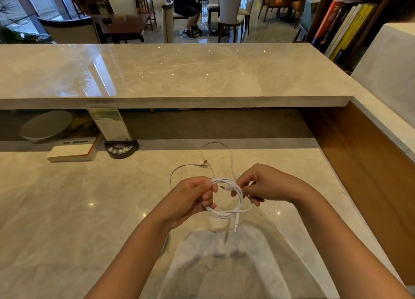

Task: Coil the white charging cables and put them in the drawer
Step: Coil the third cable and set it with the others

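A white charging cable point(226, 212) is wound into a small coil held above the marble desk point(67, 209). My left hand point(193, 197) grips the coil's left side. My right hand point(267, 184) pinches the coil's right side with thumb and fingers. One plug end hangs down below the coil. A second white cable point(190, 165) lies loose on the desk just beyond my hands, its connector near the middle. No drawer is in view.
A black desk device point(121, 149) with buttons and an upright sign stands at the back left, beside a thick book point(71, 152). A raised marble counter point(179, 74) runs across behind. A wooden side panel point(370, 164) bounds the right. A person sits far off.
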